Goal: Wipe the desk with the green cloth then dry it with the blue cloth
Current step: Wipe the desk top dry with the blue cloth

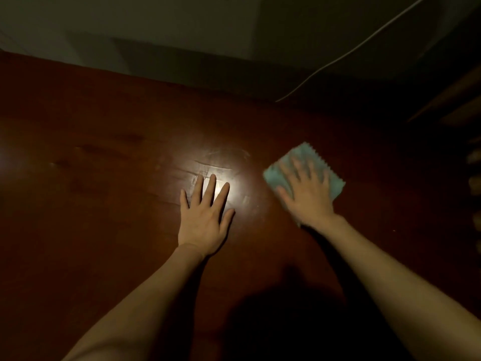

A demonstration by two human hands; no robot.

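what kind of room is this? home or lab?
Probably a dim room at home, though little shows. A dark red-brown wooden desk stands against a plain wall, and a thin white cable hangs down it. Only a glare spot lights the desktop.

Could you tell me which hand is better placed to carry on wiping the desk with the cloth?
The right hand: it lies flat on the pale green cloth, pressing it to the desk. The left hand rests bare on the wood.
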